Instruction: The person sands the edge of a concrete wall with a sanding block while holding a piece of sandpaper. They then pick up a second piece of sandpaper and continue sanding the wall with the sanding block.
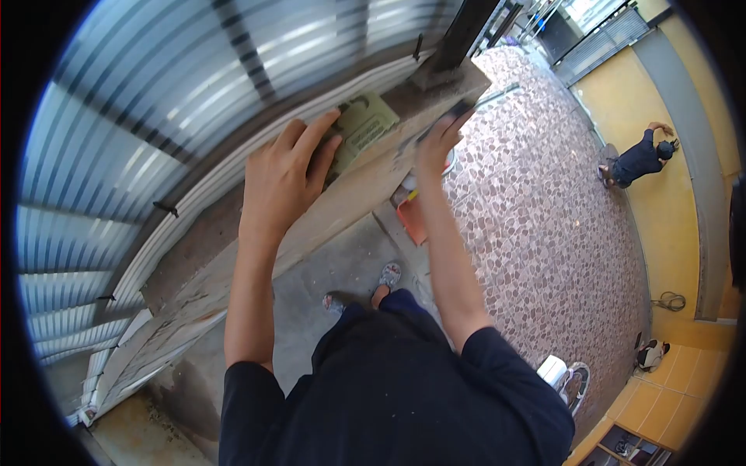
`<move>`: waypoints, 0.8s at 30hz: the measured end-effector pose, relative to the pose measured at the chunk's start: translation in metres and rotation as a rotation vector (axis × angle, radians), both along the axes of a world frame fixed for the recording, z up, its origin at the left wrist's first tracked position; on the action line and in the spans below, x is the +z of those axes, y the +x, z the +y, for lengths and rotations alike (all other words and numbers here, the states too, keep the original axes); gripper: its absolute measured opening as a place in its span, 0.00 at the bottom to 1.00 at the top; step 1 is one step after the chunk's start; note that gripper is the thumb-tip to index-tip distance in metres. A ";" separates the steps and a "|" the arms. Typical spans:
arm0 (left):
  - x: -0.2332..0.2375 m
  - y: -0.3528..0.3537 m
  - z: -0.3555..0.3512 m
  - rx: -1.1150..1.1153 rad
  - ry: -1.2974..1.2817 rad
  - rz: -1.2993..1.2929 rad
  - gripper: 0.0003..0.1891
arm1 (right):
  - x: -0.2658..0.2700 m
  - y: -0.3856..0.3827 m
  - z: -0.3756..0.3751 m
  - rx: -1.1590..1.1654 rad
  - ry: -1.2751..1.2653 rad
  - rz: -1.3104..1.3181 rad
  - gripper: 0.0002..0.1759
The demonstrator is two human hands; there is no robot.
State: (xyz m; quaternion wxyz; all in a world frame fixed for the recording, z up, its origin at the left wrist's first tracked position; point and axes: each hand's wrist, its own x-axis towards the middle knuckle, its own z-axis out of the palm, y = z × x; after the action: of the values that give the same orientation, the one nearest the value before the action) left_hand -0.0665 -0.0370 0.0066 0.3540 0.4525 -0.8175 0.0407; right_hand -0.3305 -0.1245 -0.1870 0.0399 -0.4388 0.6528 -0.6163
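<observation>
My left hand (284,175) is closed at the lower left edge of a flat green piece with dark printing (369,128), fingers on top and thumb alongside. The piece rests at the edge of a concrete ledge (326,210). Farther right along this ledge, my right hand (439,147) grips a small dark object (464,109) against or near the ledge's side; blur hides its kind. Dark marks (400,151) show on the ledge face between my hands.
Corrugated translucent sheeting (140,147) rises on the left, beside a dark post (466,31). Below the ledge are an orange dustpan-like item (413,217) and a pale bucket (449,161). Patterned paving (544,217) spreads right, where another person (641,159) is by a yellow wall.
</observation>
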 end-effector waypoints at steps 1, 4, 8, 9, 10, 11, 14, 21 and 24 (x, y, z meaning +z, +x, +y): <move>-0.001 0.001 0.000 -0.003 -0.015 -0.006 0.17 | 0.035 -0.015 0.000 0.129 0.111 -0.255 0.41; -0.003 0.002 -0.002 -0.005 -0.017 -0.016 0.17 | 0.073 -0.033 -0.001 0.060 0.159 -0.264 0.40; -0.005 0.004 -0.001 -0.002 -0.035 -0.015 0.16 | 0.026 0.015 0.016 -0.002 0.062 0.041 0.41; -0.004 0.003 -0.002 -0.003 -0.044 -0.013 0.16 | 0.027 0.030 0.025 -0.004 0.061 0.041 0.41; -0.005 0.003 -0.003 -0.004 -0.043 -0.011 0.16 | 0.031 0.044 0.043 0.064 0.127 -0.053 0.42; -0.005 0.003 -0.003 -0.006 -0.041 -0.010 0.16 | 0.033 0.051 0.053 0.133 0.194 -0.147 0.43; -0.006 0.005 -0.003 -0.005 -0.039 -0.019 0.16 | 0.043 0.006 0.023 0.099 0.243 -0.184 0.43; -0.006 0.005 -0.001 0.004 -0.004 0.005 0.16 | 0.045 -0.003 0.010 0.109 0.131 -0.282 0.45; -0.005 0.005 -0.001 -0.004 -0.037 -0.022 0.16 | 0.028 0.048 0.045 0.071 0.233 -0.196 0.44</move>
State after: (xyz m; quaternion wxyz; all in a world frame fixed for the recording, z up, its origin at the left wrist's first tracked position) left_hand -0.0615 -0.0384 0.0020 0.3531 0.4440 -0.8213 0.0601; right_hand -0.2826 -0.0793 -0.1593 0.1761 -0.3917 0.6970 -0.5743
